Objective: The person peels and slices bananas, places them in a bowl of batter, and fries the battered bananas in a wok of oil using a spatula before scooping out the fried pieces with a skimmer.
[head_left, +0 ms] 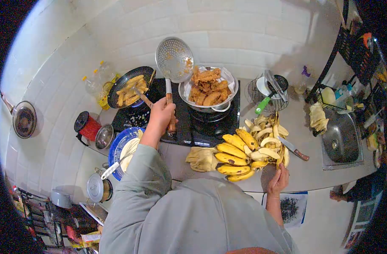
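Note:
My left hand (160,115) is closed round the wooden handle of a spatula (144,97), whose head is among banana pieces (132,89) in a black speckled frying pan (115,98). A perforated skimmer (173,57) leans across the pot's left side, its wooden handle passing right beside my left hand. My right hand (278,181) rests at the counter's front edge with its fingers partly extended, just below a heap of banana peels (267,139). Yellow unpeeled bananas (233,154) lie left of the peels. A wooden-handled knife (296,150) lies on the peels' right side.
A paper-lined pot (220,109) of fried golden pieces (208,89) stands on the black stove (193,127). A blue bowl (113,154) of batter with a whisk (113,168) sits at left. A folded cloth (201,159) lies in front; the sink (341,139) is at right.

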`<state>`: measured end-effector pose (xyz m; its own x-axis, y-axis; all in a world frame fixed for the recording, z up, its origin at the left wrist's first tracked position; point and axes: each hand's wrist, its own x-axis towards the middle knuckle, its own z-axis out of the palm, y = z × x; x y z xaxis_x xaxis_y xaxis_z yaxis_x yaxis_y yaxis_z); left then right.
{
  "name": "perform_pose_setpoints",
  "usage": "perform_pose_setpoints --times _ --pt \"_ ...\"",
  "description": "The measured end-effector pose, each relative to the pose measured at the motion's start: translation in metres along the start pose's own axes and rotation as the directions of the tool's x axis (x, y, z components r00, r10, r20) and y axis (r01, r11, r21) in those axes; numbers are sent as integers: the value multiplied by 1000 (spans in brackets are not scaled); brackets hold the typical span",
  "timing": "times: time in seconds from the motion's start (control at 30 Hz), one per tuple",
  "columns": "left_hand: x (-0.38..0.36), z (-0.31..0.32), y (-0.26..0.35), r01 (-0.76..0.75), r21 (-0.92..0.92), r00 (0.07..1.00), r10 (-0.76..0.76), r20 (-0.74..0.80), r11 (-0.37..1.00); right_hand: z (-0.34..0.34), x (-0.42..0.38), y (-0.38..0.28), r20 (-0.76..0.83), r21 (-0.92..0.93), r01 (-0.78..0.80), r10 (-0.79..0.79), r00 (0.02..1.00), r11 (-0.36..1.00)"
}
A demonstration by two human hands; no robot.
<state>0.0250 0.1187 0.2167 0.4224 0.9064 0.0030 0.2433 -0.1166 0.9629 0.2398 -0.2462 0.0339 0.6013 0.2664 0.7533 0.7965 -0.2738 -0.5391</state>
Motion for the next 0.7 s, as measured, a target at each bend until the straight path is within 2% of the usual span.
perform_pose_setpoints --times 0.03,0.27,0.37,0.53,0.7 --pt "-5 -1 6 19 -51 999 -18 28 999 0 -1 1 0 -1 0 0 1000 1000" --pt "-15 -3 15 38 -71 999 -36 37 997 3 -4 7 -15 9 16 -16 1000 1000" --pt "-16 -1 13 -2 -100 994 13 110 995 -1 0 1 -8 -23 16 -16 1000 1000" --pt "-24 2 15 48 -270 974 15 227 962 -1 -2 3 -10 -19 13 -13 1000 1000" --pt "-17 4 7 -29 -140 994 43 100 990 -3 0 -4 14 -45 -19 20 1000 999"
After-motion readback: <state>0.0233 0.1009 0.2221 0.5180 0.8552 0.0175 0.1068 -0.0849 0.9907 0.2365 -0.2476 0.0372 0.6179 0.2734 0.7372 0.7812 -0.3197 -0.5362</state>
